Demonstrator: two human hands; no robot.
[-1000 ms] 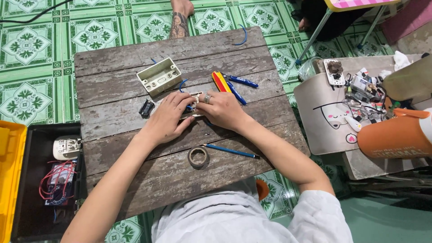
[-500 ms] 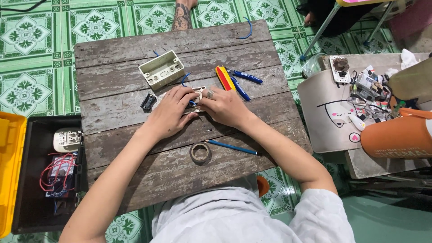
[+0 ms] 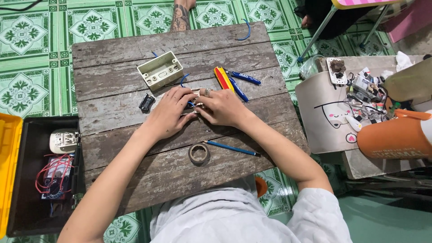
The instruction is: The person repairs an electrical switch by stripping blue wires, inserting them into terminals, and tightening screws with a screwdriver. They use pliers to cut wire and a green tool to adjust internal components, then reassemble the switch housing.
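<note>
Apparently both hands [image 3: 195,108] pinch a small part [image 3: 196,92] between them.

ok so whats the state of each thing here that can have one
left hand: closed on small part
right hand: closed on small part
small part: held over table, mostly hidden
junction box: open, upright
toolbox: lid open
tape roll: lying flat
</note>
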